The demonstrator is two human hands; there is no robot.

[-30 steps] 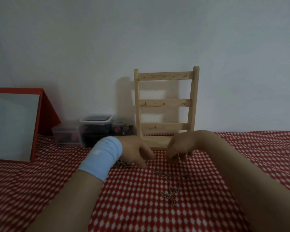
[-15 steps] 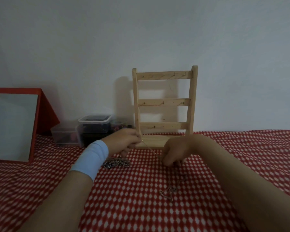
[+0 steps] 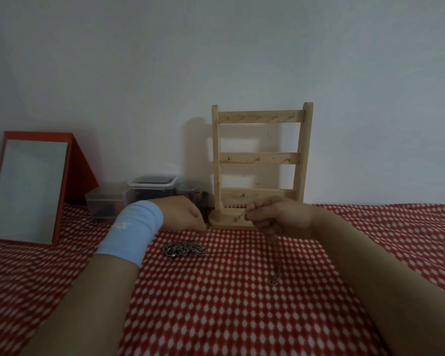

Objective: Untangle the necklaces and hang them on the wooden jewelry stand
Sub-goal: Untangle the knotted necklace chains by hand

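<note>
Right hand (image 3: 280, 214) pinches chain (image 3: 276, 255) end just near of stand (image 3: 261, 160), chain trailing nearward; left hand (image 3: 185, 214) grip unclear.

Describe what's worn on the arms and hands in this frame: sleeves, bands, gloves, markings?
Both forearms are bare, with no sleeves in view. The left wrist carries a wide light-blue wristband, soft and cloth-like, with a small pale mark on it too blurred to read. The left hand and right hand are ungloved. No rings, watch or bracelet can be made out, though the picture is dim.
</note>
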